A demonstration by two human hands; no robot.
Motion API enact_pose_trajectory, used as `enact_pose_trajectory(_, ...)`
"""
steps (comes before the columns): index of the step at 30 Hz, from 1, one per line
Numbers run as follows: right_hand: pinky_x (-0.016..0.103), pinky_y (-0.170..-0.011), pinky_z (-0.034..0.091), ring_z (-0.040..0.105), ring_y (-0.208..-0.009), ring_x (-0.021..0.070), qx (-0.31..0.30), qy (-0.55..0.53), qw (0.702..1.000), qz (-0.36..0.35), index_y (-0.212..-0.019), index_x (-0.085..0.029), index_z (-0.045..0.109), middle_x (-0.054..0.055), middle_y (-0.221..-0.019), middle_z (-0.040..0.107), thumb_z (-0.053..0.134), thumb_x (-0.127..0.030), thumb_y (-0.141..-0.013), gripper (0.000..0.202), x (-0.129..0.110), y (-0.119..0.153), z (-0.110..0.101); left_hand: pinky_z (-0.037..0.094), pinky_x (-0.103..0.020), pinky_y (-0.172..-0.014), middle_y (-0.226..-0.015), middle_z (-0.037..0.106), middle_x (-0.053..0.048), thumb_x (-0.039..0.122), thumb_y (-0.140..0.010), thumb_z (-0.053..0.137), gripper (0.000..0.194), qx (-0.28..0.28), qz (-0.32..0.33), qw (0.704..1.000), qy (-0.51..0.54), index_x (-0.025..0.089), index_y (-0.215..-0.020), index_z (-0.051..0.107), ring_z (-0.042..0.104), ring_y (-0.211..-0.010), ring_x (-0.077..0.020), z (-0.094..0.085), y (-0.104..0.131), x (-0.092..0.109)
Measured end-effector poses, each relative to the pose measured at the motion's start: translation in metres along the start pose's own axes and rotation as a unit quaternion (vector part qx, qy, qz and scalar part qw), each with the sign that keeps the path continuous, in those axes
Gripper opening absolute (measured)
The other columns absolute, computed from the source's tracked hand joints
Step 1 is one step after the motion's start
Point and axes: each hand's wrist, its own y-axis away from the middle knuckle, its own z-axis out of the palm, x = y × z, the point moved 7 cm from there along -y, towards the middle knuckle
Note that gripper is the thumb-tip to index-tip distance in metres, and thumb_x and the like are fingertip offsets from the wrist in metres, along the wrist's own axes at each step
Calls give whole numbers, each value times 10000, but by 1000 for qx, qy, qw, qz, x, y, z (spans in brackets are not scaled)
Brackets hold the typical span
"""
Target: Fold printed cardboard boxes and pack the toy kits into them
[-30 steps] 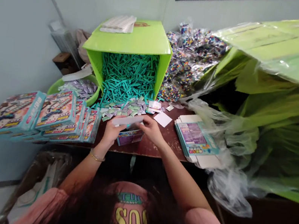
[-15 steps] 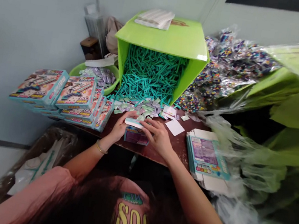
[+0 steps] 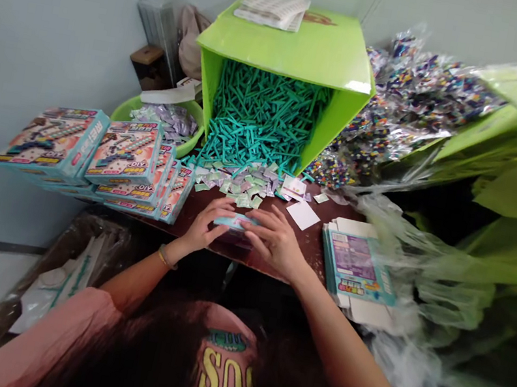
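Note:
A small blue and purple box (image 3: 234, 221) stands upright at the table's front edge, its light blue top end facing up. My left hand (image 3: 206, 226) is at the box's left side, thumb and fingers round its upper corner. From the right, my right hand (image 3: 273, 239) rests spread fingers on the box's top and right side. Just behind lie scattered small green and purple packets (image 3: 245, 183). A white square card (image 3: 303, 215) lies to the right of them, near a printed card (image 3: 294, 187).
A green bin (image 3: 293, 47) on its side holds teal sticks (image 3: 266, 115). Stacked printed boxes (image 3: 124, 151) and a green basin (image 3: 126, 109) stand left. Flat cartons (image 3: 358, 266), bags of coloured beads (image 3: 402, 105) and clear plastic (image 3: 452, 279) lie right.
The white flap on top of the box has given way to a light blue closed end. My hands have loosened and spread a little. The view has shifted slightly.

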Motion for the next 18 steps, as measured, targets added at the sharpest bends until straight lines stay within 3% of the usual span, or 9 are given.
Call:
enact_pose_trajectory(3,552,-1193,376,543,-1374,265,8,-15,1000,8,-1335,-293,675,82,-1421,647,566,-284,-1018,335,7,13,8,439,-506,-1130,-1459,575,-120,357,-957,633,297,-39,39,997,-63,265,-1236,681,561,-1336,-274,-1,5,-7)
enact_pose_trajectory(6,558,-1209,354,497,-1413,264,20,-17,999,46,-1353,-317,648,72,-1432,633,542,-247,-1020,357,18,17,15,438,-509,-1129,-1431,592,-161,361,-839,777,600,-25,-56,997,-56,222,-1385,570,569,-1331,-307,2,14,-41)
enact_pose_trajectory(8,600,-1224,305,408,-1480,296,68,-3,992,103,-1413,-310,589,99,-1510,551,551,-282,-1013,403,23,21,20,488,-500,-1061,-1298,667,-172,364,-764,829,685,12,-155,987,-40,165,-1361,560,650,-1197,-315,8,27,-66)
enact_pose_trajectory(10,636,-1230,261,269,-1550,332,153,-6,971,186,-1527,-261,444,155,-1623,378,571,-336,-996,551,19,32,31,521,-481,-997,-1158,713,-143,374,-781,797,568,77,-222,971,-38,149,-1262,597,688,-1067,-294,17,46,-78)
enact_pose_trajectory(12,646,-1223,264,199,-1569,362,206,-61,942,258,-1604,-193,263,211,-1670,234,608,-421,-960,766,7,49,56,533,-462,-970,-1120,710,-113,374,-829,741,478,149,-233,959,-58,176,-1241,601,681,-1034,-273,26,65,-72)
enact_pose_trajectory(13,643,-1210,292,233,-1556,374,207,-107,928,289,-1612,-169,217,230,-1659,238,621,-470,-938,841,1,58,72,538,-457,-962,-1130,702,-106,364,-839,726,474,154,-218,961,-70,196,-1263,598,675,-1039,-270,35,73,-64)
enact_pose_trajectory(14,635,-1184,341,318,-1516,385,200,-156,912,323,-1602,-157,229,241,-1622,307,625,-515,-918,868,-3,68,87,535,-461,-979,-1183,684,-114,344,-838,717,488,126,-187,971,-80,213,-1293,598,661,-1086,-278,47,77,-53)
enact_pose_trajectory(16,610,-1107,444,535,-1345,387,188,-234,868,395,-1537,-175,368,215,-1445,535,615,-570,-896,792,0,90,104,502,-490,-1057,-1357,610,-153,314,-817,724,620,7,-112,988,-110,229,-1406,552,597,-1248,-311,74,81,-31)
enact_pose_trajectory(18,584,-1014,517,666,-1127,369,197,-270,824,457,-1432,-253,517,153,-1210,683,584,-585,-910,623,17,111,101,449,-532,-1127,-1491,516,-186,356,-796,765,782,-84,-57,980,-169,225,-1506,465,503,-1379,-345,88,84,-15)
